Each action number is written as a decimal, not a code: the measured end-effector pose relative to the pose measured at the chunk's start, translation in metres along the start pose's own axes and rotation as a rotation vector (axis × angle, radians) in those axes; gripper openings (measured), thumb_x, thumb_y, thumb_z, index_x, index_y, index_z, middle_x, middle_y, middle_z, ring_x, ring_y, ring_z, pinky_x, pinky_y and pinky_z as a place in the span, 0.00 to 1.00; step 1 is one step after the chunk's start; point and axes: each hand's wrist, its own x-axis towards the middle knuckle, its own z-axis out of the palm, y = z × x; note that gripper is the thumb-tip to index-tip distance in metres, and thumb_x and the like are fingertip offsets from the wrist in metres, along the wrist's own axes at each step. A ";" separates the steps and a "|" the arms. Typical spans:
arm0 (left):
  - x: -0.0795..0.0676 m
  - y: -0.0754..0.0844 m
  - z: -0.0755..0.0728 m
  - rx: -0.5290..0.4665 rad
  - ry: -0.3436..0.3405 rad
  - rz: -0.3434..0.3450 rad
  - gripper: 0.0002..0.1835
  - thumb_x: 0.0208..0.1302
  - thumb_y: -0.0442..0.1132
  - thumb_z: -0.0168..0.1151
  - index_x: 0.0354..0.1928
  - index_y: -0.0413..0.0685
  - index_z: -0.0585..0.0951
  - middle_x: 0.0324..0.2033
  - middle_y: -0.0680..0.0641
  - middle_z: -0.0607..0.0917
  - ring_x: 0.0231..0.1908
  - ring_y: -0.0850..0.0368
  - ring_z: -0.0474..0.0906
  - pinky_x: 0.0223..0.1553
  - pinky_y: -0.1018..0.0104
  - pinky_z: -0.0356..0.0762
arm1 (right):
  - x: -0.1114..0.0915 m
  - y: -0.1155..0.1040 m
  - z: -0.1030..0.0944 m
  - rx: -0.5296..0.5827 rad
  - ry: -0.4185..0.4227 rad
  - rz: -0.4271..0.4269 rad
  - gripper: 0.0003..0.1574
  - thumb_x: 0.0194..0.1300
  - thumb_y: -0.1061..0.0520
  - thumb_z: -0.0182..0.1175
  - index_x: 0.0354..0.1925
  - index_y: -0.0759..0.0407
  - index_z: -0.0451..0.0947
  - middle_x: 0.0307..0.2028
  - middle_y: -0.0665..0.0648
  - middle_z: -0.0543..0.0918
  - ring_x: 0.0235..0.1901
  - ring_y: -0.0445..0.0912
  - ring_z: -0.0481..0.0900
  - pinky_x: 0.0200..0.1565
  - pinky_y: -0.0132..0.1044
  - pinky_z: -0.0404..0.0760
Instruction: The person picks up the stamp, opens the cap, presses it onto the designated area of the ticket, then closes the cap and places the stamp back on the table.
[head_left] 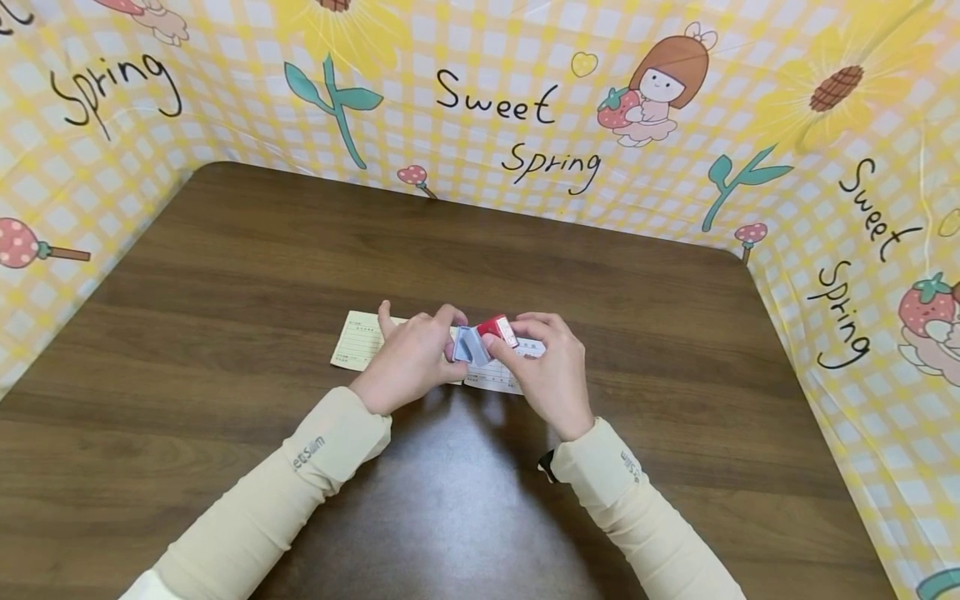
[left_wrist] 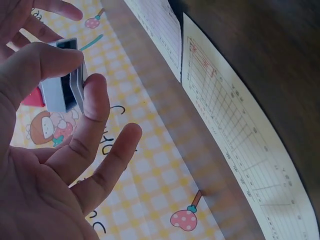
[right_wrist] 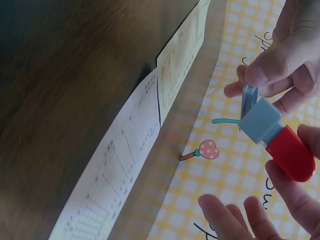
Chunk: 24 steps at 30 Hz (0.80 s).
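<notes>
Both hands hold a small stamp over an open receipt book. My right hand [head_left: 553,371] grips the stamp's red body [right_wrist: 291,152] between thumb and fingers. At the other end, my left hand [head_left: 411,357] pinches the thin grey-blue flap [right_wrist: 248,100] beside the stamp's pale grey-blue block [right_wrist: 261,120]. In the left wrist view a dark recess shows between block and flap. The receipt book lies below, its yellowish page [head_left: 358,340] on the left and its white page [head_left: 491,379] on the right, partly hidden by the hands.
The brown wooden table [head_left: 420,242] spreads around the book. A yellow checked cloth [head_left: 495,50] with printed figures and lettering hangs along its back and sides. A black band [head_left: 548,467] shows at the right cuff.
</notes>
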 end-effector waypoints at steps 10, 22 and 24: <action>0.001 0.011 0.002 -0.010 0.003 -0.028 0.26 0.53 0.36 0.74 0.54 0.38 0.78 0.21 0.56 0.79 0.40 0.48 0.82 0.64 0.22 0.42 | 0.001 0.001 0.005 0.043 0.079 0.086 0.20 0.57 0.49 0.76 0.38 0.65 0.90 0.48 0.60 0.86 0.51 0.54 0.81 0.53 0.54 0.76; 0.001 0.016 0.004 -0.002 -0.003 -0.011 0.25 0.54 0.37 0.75 0.53 0.37 0.79 0.27 0.53 0.88 0.37 0.49 0.85 0.64 0.25 0.46 | 0.000 0.004 0.007 0.009 0.072 0.201 0.24 0.58 0.43 0.74 0.33 0.65 0.89 0.48 0.58 0.86 0.52 0.57 0.79 0.52 0.51 0.73; 0.001 0.016 0.003 -0.004 -0.010 -0.013 0.25 0.54 0.37 0.75 0.53 0.37 0.80 0.29 0.52 0.89 0.37 0.48 0.86 0.65 0.25 0.46 | 0.000 0.005 0.007 0.001 0.065 0.210 0.24 0.59 0.42 0.73 0.32 0.65 0.89 0.48 0.58 0.86 0.53 0.58 0.79 0.54 0.52 0.71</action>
